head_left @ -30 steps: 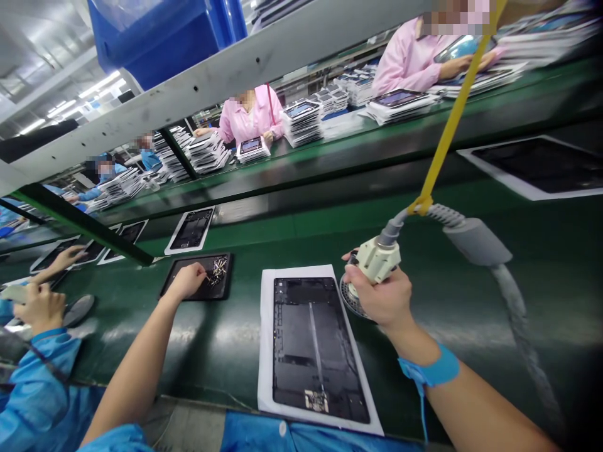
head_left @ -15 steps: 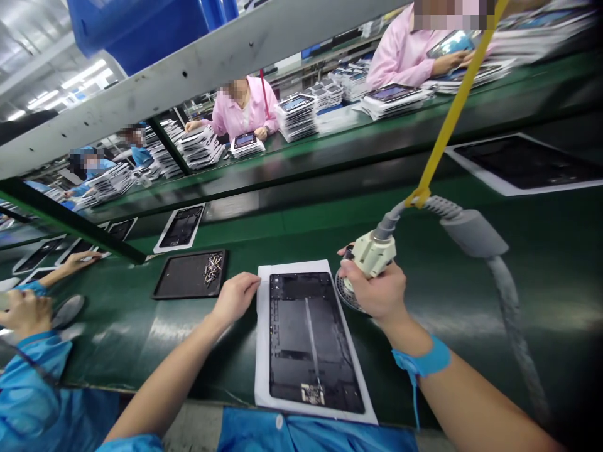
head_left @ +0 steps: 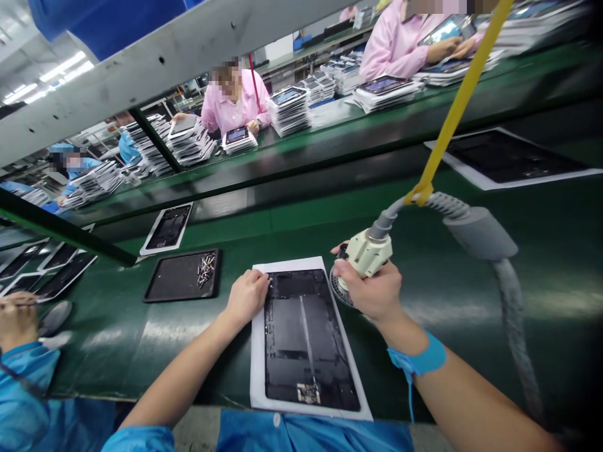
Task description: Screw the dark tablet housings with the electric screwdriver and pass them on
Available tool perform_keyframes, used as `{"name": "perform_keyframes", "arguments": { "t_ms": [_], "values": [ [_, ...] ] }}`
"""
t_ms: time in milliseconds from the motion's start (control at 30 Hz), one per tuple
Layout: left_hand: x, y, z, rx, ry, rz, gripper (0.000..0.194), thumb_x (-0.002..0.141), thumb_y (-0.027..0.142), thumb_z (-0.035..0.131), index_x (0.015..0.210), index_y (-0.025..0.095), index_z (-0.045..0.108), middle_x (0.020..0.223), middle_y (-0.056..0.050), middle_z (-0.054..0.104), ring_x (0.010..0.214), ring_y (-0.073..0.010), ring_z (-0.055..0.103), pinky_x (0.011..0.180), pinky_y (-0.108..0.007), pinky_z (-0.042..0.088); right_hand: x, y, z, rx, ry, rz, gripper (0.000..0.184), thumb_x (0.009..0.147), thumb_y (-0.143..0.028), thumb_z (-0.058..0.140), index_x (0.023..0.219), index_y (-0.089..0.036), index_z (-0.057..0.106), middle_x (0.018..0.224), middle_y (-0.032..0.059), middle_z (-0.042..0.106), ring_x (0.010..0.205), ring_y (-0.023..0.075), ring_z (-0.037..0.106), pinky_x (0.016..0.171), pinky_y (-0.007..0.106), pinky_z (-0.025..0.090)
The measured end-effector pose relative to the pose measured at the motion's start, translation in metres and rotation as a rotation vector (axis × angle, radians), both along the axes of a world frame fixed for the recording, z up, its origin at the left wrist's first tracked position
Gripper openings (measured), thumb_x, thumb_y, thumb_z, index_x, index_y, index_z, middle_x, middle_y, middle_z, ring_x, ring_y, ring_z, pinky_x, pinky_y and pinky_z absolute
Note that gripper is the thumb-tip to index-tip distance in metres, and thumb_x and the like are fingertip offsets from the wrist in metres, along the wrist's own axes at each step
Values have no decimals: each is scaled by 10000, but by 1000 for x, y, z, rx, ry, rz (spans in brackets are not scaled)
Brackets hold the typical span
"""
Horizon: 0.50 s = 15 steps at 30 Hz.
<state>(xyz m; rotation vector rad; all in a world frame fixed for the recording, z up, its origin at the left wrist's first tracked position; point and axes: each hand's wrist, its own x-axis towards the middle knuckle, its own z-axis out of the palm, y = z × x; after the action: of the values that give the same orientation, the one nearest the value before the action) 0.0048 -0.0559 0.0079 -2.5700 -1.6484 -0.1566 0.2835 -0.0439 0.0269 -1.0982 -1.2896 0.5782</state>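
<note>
My left hand (head_left: 247,296) is closed in a pinch at the upper left corner of an opened black tablet housing (head_left: 325,339). Whatever its fingertips hold is too small to make out. The housing lies on a white sheet (head_left: 258,376), with a pale strip down its middle and a metallic patch near its lower end. Beside its upper right edge, my right hand (head_left: 372,285) grips a cream corded hand tool (head_left: 370,252). Below the tool is a round perforated disc (head_left: 340,287), partly hidden by my hand. Left of my left hand, a black tray (head_left: 169,279) holds several small shiny metal pieces (head_left: 206,270).
A yellow strap (head_left: 464,94) and thick grey cable (head_left: 511,314) run from the tool. Other housings on sheets lie at the back left and far right. A co-worker's hand (head_left: 19,320) is at left. A green post (head_left: 85,235) slants across; co-workers sit beyond the raised shelf.
My left hand has moved right from the tray of small metal pieces to the housing's upper left corner. My right hand keeps hold of the tool. The camera view has shifted slightly.
</note>
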Motion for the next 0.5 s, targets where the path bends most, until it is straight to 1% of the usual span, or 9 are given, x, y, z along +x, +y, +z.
{"name": "perform_keyframes", "arguments": {
  "t_ms": [67, 133, 167, 233, 300, 367, 433, 500],
  "values": [
    [4, -8, 2, -10, 37, 7, 274, 1066, 343, 447, 1131, 194, 667, 1123, -123, 675, 991, -251, 609, 832, -370, 521, 1, 0, 0, 8, -5, 3, 224, 852, -392, 734, 987, -218, 698, 908, 69, 786, 879, 281, 777, 889, 461, 631],
    [7, -17, 3, -15, 37, 12, 367, 1047, 421, 489, 1294, 181, 613, 1252, -161, 639, 1104, -296, 590, 901, -422, 517, 2, -1, 1, 25, -6, 10, 186, 853, -375, 730, 943, -214, 703, 924, 75, 785, 860, 275, 775, 876, 457, 634],
    [8, -20, 3, -20, 26, 13, 424, 1039, 454, 498, 1350, 179, 583, 1297, -171, 619, 1152, -312, 574, 939, -445, 508, 3, 0, 2, 36, -6, 17, 170, 851, -366, 731, 921, -213, 705, 933, 78, 784, 854, 272, 773, 870, 455, 636],
    [9, -23, 3, -45, -2, 11, 488, 1026, 496, 511, 1394, 179, 558, 1320, -179, 605, 1187, -328, 559, 980, -469, 493, 5, 1, 5, 51, 1, 38, 159, 836, -352, 747, 897, -210, 706, 933, 80, 780, 827, 262, 765, 846, 447, 641],
    [7, -19, 3, -74, -26, 8, 498, 1002, 519, 548, 1360, 175, 588, 1277, -181, 622, 1156, -328, 572, 962, -458, 501, 7, 4, 10, 55, 67, 63, 213, 816, -351, 772, 957, -208, 698, 916, 69, 771, 720, 229, 742, 749, 419, 650],
    [4, -8, 3, -96, -62, 0, 417, 992, 500, 569, 1240, 176, 657, 1178, -170, 655, 1087, -309, 599, 920, -425, 514, 8, 8, 17, 45, 188, 110, 327, 805, -369, 784, 1067, -216, 663, 894, 45, 752, 576, 180, 686, 590, 367, 625],
    [-1, 7, 1, -114, -134, 13, 304, 1025, 427, 516, 1069, 194, 706, 1034, -130, 681, 994, -268, 628, 878, -377, 519, 8, 12, 23, 21, 278, 157, 404, 800, -384, 786, 1136, -229, 624, 877, 21, 725, 496, 144, 632, 483, 318, 573],
    [-6, 21, -4, -123, -240, 53, 304, 1048, 331, 447, 960, 208, 711, 919, -89, 681, 908, -224, 644, 839, -333, 515, 7, 15, 24, 4, 277, 149, 394, 802, -376, 779, 1133, -231, 621, 866, 10, 703, 489, 131, 619, 464, 295, 555]
  ]
}}
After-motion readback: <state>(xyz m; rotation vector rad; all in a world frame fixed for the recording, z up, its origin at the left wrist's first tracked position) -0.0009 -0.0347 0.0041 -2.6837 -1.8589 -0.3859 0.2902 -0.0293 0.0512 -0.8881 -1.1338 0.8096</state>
